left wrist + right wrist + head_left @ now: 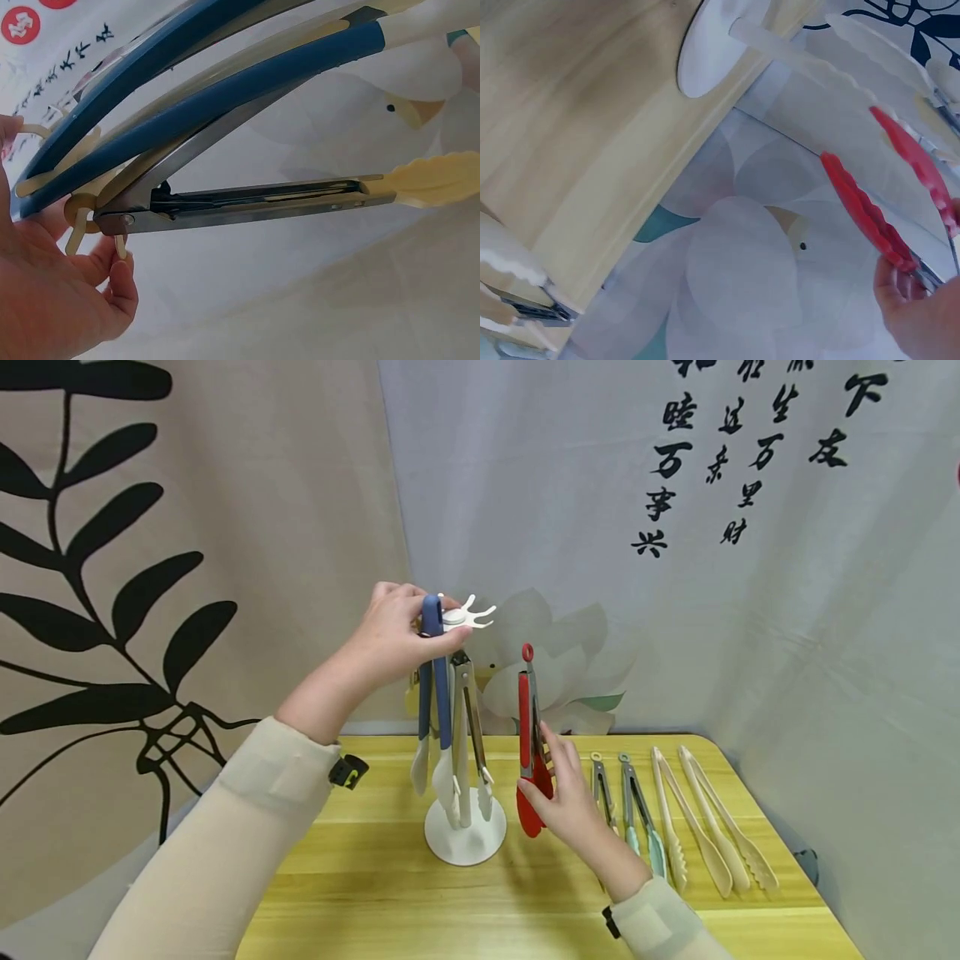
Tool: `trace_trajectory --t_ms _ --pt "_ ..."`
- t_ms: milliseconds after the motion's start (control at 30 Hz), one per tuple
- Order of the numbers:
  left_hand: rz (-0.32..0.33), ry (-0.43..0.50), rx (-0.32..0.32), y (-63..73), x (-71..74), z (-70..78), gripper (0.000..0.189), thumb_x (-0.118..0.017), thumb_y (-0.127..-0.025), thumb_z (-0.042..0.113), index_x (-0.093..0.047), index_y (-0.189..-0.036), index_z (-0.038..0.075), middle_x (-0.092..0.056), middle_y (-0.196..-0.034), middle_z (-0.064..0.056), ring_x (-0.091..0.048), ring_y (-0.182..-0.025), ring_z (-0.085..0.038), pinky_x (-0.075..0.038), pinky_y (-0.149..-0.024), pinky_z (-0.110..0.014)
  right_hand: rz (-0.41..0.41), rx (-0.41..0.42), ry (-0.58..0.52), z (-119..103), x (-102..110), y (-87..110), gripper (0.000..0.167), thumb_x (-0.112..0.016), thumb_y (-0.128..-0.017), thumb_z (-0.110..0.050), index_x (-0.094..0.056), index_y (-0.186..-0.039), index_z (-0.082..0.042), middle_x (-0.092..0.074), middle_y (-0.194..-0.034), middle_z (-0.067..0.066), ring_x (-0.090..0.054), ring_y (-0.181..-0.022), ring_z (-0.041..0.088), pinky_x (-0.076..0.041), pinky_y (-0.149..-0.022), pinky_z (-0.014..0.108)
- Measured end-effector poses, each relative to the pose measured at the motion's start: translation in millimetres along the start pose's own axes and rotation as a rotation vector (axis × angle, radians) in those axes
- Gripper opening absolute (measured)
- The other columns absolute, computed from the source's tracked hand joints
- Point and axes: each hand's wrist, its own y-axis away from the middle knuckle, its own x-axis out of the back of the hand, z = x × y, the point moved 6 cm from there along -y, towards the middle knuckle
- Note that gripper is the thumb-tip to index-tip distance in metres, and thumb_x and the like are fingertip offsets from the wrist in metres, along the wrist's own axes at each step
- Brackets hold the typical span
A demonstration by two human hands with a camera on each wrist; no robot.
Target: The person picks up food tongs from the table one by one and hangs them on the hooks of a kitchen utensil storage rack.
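Observation:
My left hand (397, 631) holds the hooked top (456, 617) of a white utensil stand (465, 843), fingers around its prongs. Blue-handled tongs (444, 710) with pale tips hang there beside my palm. Metal tongs (474, 727) with pale tips hang alongside the stand's post; their steel arms show close in the left wrist view. My right hand (568, 802) grips red tongs (534, 777) low, near their red tips, with the ring end up, to the right of the stand. In the right wrist view the red tips (866, 217) stand apart.
On the right of the wooden table (360, 877) lie small ringed tongs (600, 785), mint-tipped tongs (645, 818) and two cream pairs, one being these scalloped tongs (731, 818). A printed cloth (540, 510) hangs right behind the table's back edge.

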Motion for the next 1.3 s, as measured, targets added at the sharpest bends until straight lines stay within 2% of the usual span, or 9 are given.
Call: trace_trajectory --t_ms 233,533,667,933,1300 --pt "-0.018 0.008 0.006 -0.5 -0.3 -0.4 0.046 -0.063 -0.082 0.053 -0.065 -0.117 0.024 -0.053 -0.114 -0.003 -0.029 -0.117 -0.024 -0.035 -0.092 -0.044 0.052 0.158 0.022 -20.3 5.4 -2.3 0.085 -0.072 -0.083 -0.011 -0.022 -0.151 -0.015 -0.038 -0.135 0.01 -0.048 -0.105 0.018 -0.047 -0.084 0.033" --pt "-0.038 0.022 0.018 -1.5 -1.3 -3.1 0.046 -0.064 -0.082 0.052 -0.064 -0.119 0.024 -0.051 -0.117 -0.005 -0.028 -0.119 -0.024 -0.036 -0.092 -0.046 0.074 0.235 0.034 -44.3 11.1 -11.6 0.085 -0.073 -0.081 -0.009 -0.023 -0.15 -0.013 -0.04 -0.134 0.012 -0.047 -0.109 0.02 -0.049 -0.085 0.036" --pt "-0.043 0.023 0.024 -2.2 -2.2 -2.9 0.048 -0.063 -0.082 0.053 -0.064 -0.12 0.023 -0.051 -0.118 -0.006 -0.028 -0.122 -0.025 -0.036 -0.093 -0.047 0.096 0.269 0.043 -54.1 14.2 -14.6 0.086 -0.074 -0.08 -0.008 -0.024 -0.15 -0.012 -0.04 -0.134 0.013 -0.048 -0.108 0.021 -0.052 -0.081 0.038" --pt "-0.048 0.024 0.03 -1.5 -2.2 -0.8 0.048 -0.064 -0.082 0.052 -0.064 -0.12 0.022 -0.051 -0.117 -0.006 -0.027 -0.122 -0.025 -0.037 -0.093 -0.047 0.082 0.271 0.04 -61.1 15.7 -20.4 0.085 -0.073 -0.081 -0.008 -0.024 -0.15 -0.013 -0.039 -0.136 0.014 -0.051 -0.11 0.023 -0.051 -0.085 0.042" --pt "-0.047 0.027 0.024 -1.7 -1.7 -0.4 0.049 -0.063 -0.083 0.051 -0.063 -0.121 0.021 -0.051 -0.119 -0.007 -0.027 -0.123 -0.026 -0.037 -0.093 -0.048 0.061 0.267 0.058 -64.1 14.2 -25.3 0.086 -0.073 -0.081 -0.008 -0.023 -0.151 -0.018 -0.038 -0.136 0.012 -0.052 -0.111 0.021 -0.052 -0.087 0.04"
